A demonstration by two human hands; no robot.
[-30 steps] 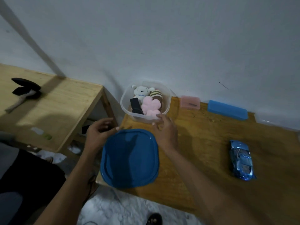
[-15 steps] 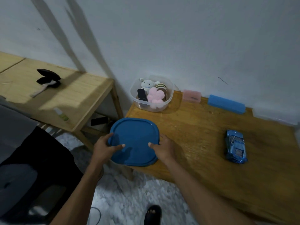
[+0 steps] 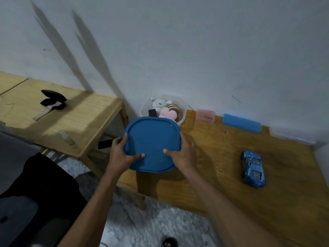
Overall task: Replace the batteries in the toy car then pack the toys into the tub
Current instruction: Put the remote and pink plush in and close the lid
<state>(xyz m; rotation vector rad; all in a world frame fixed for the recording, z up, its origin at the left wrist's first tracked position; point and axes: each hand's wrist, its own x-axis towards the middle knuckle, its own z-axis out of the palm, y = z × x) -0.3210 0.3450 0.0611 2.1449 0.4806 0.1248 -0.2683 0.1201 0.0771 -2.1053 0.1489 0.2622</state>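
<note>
At the centre of the frame both hands grip a blue lid (image 3: 152, 143), left hand (image 3: 119, 154) on its left edge and right hand (image 3: 181, 154) on its right, thumbs curled over the top. Just above it the clear tub (image 3: 183, 111) holds soft toys (image 3: 166, 112). The blue toy car (image 3: 253, 168) lies at right on the desk (image 3: 222, 175), well apart.

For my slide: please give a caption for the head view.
Both hands hold blue lid before toy-filled tub.
</note>
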